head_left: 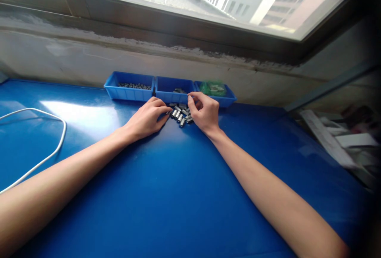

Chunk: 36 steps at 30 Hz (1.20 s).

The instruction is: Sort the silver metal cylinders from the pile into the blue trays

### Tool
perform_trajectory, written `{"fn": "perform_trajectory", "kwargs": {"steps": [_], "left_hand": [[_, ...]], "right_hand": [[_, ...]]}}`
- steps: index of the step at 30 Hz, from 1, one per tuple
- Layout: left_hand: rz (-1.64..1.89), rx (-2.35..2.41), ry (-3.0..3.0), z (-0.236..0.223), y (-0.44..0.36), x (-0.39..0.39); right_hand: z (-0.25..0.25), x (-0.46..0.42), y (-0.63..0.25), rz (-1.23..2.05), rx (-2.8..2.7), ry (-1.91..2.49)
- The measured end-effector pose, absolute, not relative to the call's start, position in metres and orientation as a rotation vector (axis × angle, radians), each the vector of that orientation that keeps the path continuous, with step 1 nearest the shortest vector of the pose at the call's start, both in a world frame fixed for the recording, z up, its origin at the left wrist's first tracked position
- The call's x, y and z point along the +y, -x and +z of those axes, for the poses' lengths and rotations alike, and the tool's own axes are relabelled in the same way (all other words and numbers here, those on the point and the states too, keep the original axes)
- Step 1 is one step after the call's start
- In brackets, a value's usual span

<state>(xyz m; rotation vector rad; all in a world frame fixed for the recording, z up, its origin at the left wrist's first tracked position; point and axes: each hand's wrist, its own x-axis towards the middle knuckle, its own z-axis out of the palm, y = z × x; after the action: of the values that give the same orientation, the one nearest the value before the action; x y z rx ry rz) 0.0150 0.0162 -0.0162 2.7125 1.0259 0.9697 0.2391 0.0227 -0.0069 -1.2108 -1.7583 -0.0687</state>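
A loose pile of small, shiny metal pieces with dark ends (179, 116) lies on the blue tabletop, in front of the bins. My left hand (150, 117) rests at the pile's left edge, thumb and forefinger curled around a spot where a piece may sit. Over the pile's right side is my right hand (206, 111), with its thumb and forefinger pinched together near the middle bin's front rim. Whatever lies in that pinch is too small to make out. Behind the hands, the blue middle bin (171, 95) contains a few similar metal pieces (179, 90).
On the left, another blue bin (127, 94) holds many small dark metal parts (135, 86). The right bin (228, 101) contains a green plastic bag (212, 88). A white cable (61, 141) curves across the table's left side. A wall and window (178, 16) border the back.
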Motion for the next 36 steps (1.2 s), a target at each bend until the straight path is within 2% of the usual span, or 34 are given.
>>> {"fn": "perform_trajectory", "kwargs": {"steps": [8,14,21,27,36], "left_hand": [[0.990,1.065,-2.690,-0.015,-0.014,0.015],[1.218,1.090,-2.486,-0.012,-0.012,0.014],[0.983,0.995,-2.750,-0.017,-0.012,0.017],[0.980,1.041,-2.708,-0.017,-0.013,0.014],[1.348,1.035,-1.956,-0.007,-0.013,0.013]], "right_hand": [[-0.007,0.022,-0.239,-0.071,-1.771,1.204],[-0.008,0.022,-0.240,-0.070,-1.796,1.162],[-0.009,0.022,-0.239,-0.061,-1.837,1.141],[-0.008,0.020,-0.239,-0.051,-1.865,1.180],[-0.007,0.019,-0.239,-0.047,-1.898,1.143]]}}
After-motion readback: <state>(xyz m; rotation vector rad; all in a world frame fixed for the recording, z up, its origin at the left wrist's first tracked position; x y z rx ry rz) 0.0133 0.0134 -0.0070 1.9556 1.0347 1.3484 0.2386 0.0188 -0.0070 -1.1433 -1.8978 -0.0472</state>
